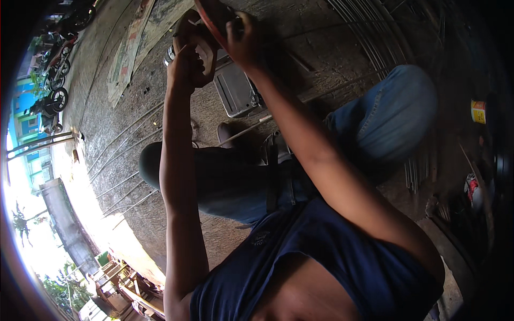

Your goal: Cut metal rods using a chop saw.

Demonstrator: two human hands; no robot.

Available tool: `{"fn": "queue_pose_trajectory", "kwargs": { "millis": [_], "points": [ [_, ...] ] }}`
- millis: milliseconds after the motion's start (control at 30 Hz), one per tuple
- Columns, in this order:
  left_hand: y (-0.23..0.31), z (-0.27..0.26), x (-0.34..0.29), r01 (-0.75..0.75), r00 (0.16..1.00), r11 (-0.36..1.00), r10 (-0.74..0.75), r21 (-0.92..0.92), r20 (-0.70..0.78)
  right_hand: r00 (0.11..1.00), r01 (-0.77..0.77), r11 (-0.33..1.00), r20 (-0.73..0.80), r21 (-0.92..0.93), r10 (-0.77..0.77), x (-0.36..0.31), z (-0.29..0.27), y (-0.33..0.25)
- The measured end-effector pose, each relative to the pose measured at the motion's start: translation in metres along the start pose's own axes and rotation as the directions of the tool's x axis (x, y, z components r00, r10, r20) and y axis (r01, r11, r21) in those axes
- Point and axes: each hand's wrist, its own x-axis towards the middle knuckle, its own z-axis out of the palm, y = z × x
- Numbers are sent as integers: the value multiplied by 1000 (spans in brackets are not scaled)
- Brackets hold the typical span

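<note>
At the top of the view, my left hand [183, 67] is closed, its fingers wrapped round a brown loop-shaped handle [210, 72]. My right hand [245, 43] reaches up beside it, fingers bent against a red, curved-edged part [211, 20]. Whether the red part and the loop handle belong to one tool is hard to tell, as the upper end is cut off by the frame. A dark grey metal base [233, 88] with a raised rim lies on the ground just below both hands.
A thin rod [243, 130] crosses the rough concrete floor near my legs. Bundled metal bars [369, 35] lie at the upper right, more rods [120, 155] at left. A yellow-and-red can [478, 112] stands far right. Parked motorcycles [51, 109] are at far left.
</note>
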Motion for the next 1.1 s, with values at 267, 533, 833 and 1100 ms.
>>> {"fn": "queue_pose_trajectory", "kwargs": {
  "millis": [267, 533, 833, 1100],
  "points": [
    [-8, -11, 15, 49, 997, 995, -54, 89, 49, 967, 169, 968, 223, -183, -127, -9, -18, -36],
    [1, -23, 27, 27, 992, 989, -44, 143, 120, 968, 166, 964, 220, -206, -119, -4, -11, -40],
    [-6, -7, -4, -49, 982, 999, 47, 10, 183, 967, 105, 981, 246, -164, -62, -1, -6, -38],
    [-2, -3, -5, 41, 999, 994, -39, -98, 14, 966, 198, 979, 178, -51, -186, 8, -6, -40]
  ]
}}
